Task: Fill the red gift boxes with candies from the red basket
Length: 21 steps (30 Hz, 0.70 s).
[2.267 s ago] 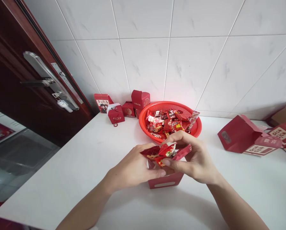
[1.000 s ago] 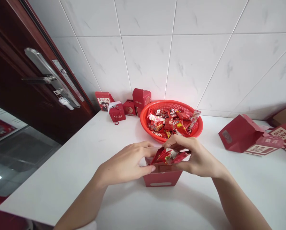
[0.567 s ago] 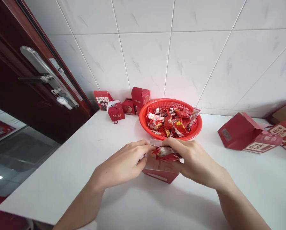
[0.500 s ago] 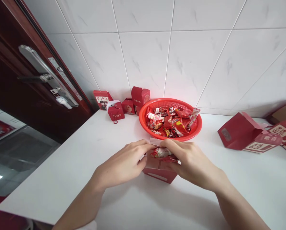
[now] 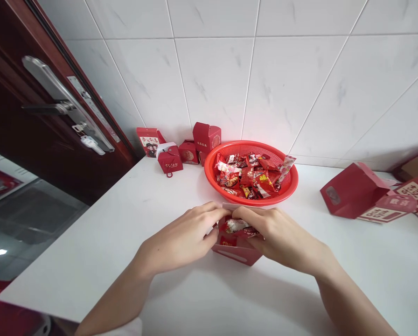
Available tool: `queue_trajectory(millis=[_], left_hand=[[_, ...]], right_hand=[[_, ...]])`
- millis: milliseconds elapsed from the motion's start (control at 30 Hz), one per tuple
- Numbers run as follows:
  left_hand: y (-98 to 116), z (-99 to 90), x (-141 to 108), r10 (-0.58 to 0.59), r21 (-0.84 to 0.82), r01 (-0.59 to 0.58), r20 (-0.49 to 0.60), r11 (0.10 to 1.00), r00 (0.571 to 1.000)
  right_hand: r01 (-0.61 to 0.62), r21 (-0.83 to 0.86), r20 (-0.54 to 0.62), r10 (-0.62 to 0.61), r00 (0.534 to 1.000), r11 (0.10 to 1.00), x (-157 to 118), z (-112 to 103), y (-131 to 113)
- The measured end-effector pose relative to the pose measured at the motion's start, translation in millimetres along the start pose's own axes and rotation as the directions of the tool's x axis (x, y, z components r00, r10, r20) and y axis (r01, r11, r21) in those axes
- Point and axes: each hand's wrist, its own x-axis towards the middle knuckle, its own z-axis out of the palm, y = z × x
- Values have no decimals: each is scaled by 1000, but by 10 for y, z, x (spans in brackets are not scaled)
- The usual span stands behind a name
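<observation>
Sweets in an open box
Left hand: grip pinched on the box's edge. Right hand: half-curled around sweets, hold unclear. Basket just beyond.

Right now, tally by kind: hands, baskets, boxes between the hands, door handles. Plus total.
Hands: 2 (left hand, right hand)
Basket: 1
Box between the hands: 1
Door handle: 1
Total: 5
Wrapped sweets overlap; not counted.

Behind the box sits the basket of sweets, cartons left, more cartons right
</observation>
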Motion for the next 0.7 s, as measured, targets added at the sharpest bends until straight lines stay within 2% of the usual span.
queue_trajectory(millis=[233, 400, 567, 700], left_hand=[[-21, -6, 12, -17, 12, 17, 9, 1000, 1000], [-52, -19, 39, 11, 15, -10, -17, 1000, 1000], [-8, -23, 51, 1, 38, -1, -17, 999, 1000], [122, 91, -51, 12, 43, -10, -48, 999, 999]], right_hand=[[-6, 126, 83, -4, 997, 992, 2, -45, 28], [-36, 213, 80, 19, 997, 976, 39, -66, 45], [-88, 211, 80, 72, 994, 973, 55, -104, 31], [-71, 133, 104, 57, 993, 989, -17, -161, -15]])
